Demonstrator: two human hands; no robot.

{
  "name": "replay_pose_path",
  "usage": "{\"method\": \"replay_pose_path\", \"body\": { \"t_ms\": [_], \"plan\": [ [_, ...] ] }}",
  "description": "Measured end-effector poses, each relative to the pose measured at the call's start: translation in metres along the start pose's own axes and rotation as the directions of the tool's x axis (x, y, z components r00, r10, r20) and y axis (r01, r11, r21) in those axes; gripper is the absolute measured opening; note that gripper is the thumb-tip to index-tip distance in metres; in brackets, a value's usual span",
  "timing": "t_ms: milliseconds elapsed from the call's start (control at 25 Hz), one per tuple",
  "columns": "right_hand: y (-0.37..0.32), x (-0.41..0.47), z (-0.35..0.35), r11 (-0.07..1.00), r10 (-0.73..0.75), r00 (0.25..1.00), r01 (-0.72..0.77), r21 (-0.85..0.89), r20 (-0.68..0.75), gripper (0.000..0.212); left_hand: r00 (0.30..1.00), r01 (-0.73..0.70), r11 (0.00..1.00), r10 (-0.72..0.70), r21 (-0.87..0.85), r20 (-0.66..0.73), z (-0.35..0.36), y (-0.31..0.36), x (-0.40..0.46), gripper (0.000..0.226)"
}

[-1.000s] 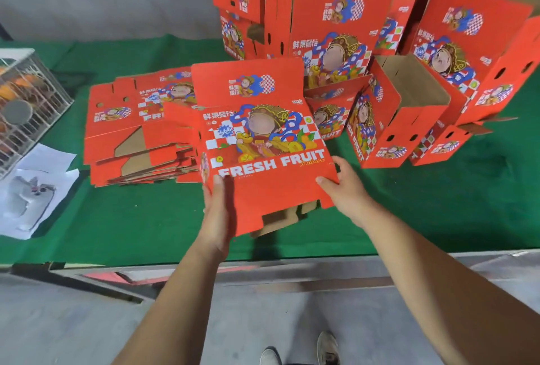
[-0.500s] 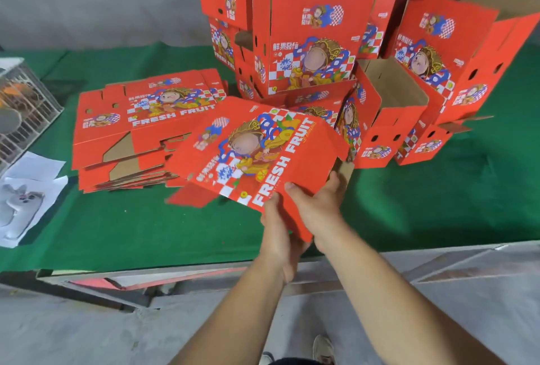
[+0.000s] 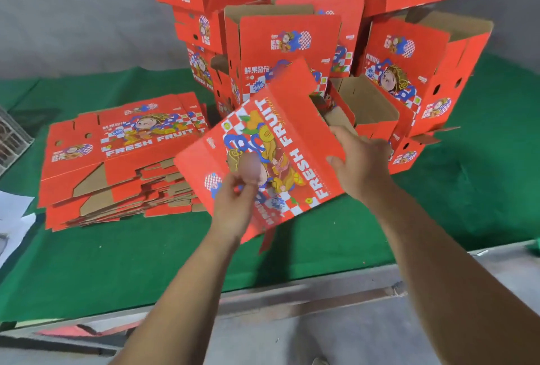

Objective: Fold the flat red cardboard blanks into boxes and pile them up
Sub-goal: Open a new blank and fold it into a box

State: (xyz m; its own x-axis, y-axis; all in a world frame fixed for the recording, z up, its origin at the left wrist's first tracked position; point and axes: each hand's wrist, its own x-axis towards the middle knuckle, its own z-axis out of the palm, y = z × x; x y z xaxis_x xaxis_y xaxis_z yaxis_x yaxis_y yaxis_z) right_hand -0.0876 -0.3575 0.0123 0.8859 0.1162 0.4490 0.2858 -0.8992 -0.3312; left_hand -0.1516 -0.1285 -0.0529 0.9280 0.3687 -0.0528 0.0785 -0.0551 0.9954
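Two hands on one blank [image 3: 271,142], held tilted above green table [image 3: 438,203], btwn flat stack [image 3: 122,157] at left and pile of folded boxes [image 3: 292,51] behind. Right hand [image 3: 361,160] curled over blank's right edge, thumb on printed face. Left hand [image 3: 236,206] pinches near edge, fingers bent. Judgement: step = popping blank open. Best w/ right hand fixed, left pushing opposite edge so creases square up; flaps after. Avoid crushing corners.

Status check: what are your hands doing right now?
Left hand and right hand both grip one tilted blank. Flat stack waiting left. Nothing blocking.
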Motion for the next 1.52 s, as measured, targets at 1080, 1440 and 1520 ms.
{"method": "replay_pose_path", "body": {
  "t_ms": [1080,1440,1520],
  "plan": [
    [0.083,0.121,0.074,0.972,0.121,0.877,-0.198,0.122,0.465,0.085,0.994,-0.072,0.973,0.088,0.218,-0.062,0.031,-0.011,0.128,0.029],
    [0.084,0.121,0.109,0.874,-0.088,0.848,-0.186,0.449,0.522,0.05,0.913,-0.132,0.931,0.249,0.341,-0.324,0.035,-0.019,0.147,0.045],
    [0.085,0.117,0.112,0.908,-0.091,0.772,-0.195,0.371,0.629,0.053,0.902,-0.161,0.881,0.315,0.445,-0.296,0.034,-0.024,0.145,0.049]
  ]
}}
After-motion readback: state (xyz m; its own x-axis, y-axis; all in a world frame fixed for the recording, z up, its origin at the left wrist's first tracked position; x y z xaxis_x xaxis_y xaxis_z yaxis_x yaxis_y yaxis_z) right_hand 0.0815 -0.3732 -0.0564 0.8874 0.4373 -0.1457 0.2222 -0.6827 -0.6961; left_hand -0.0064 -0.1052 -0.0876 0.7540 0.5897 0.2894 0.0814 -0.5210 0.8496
